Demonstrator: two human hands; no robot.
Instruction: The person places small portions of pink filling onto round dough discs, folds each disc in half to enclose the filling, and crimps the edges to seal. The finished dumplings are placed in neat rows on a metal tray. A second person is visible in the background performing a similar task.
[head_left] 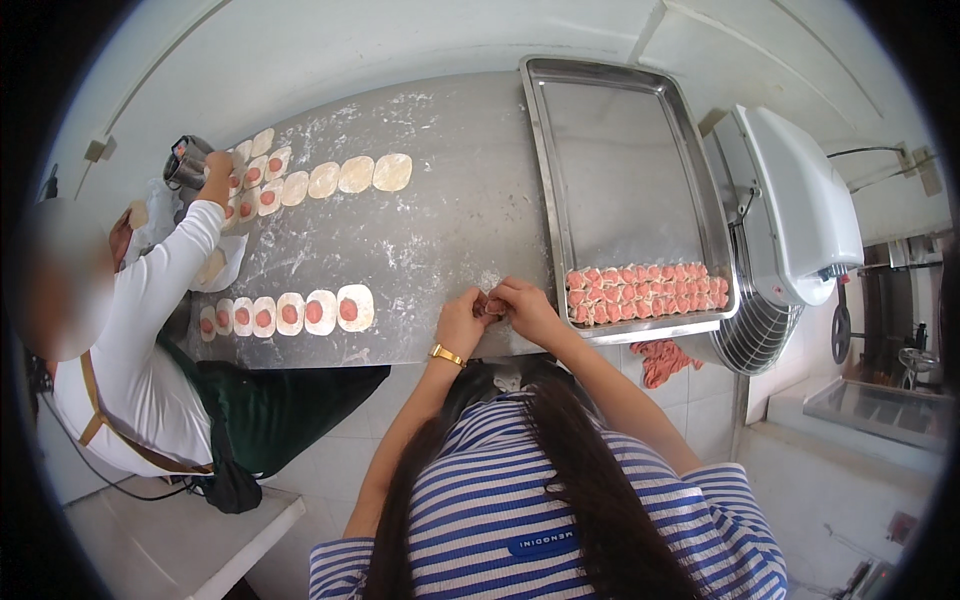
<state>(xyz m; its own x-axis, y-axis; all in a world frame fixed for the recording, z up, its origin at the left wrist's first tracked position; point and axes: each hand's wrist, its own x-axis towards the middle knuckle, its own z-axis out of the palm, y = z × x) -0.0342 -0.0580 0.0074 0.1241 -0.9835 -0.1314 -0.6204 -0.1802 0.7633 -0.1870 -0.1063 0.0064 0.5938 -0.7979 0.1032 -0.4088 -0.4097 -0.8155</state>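
Observation:
My left hand [462, 322], with a gold watch on its wrist, and my right hand [527, 310] meet over the near edge of the steel table [450, 170]. Their fingers are closed together round a small dumpling [494, 306] with pinkish filling, which they partly hide. Just right of my right hand lies a large metal tray [552, 200], its near end lined with rows of open-topped dumplings [645, 292]. To the left, a row of round wrappers [320, 312] lies flat near the table edge, each bearing a lump of pink filling.
A co-worker in a white top [165, 265] reaches over the far-left wrappers, beside a metal container [185, 165]. Farther back, a row of plain wrappers [356, 174] extends rightward. Right of the tray stands a white mixer [790, 200] with a wire guard. A red cloth [664, 362] lies below the tray.

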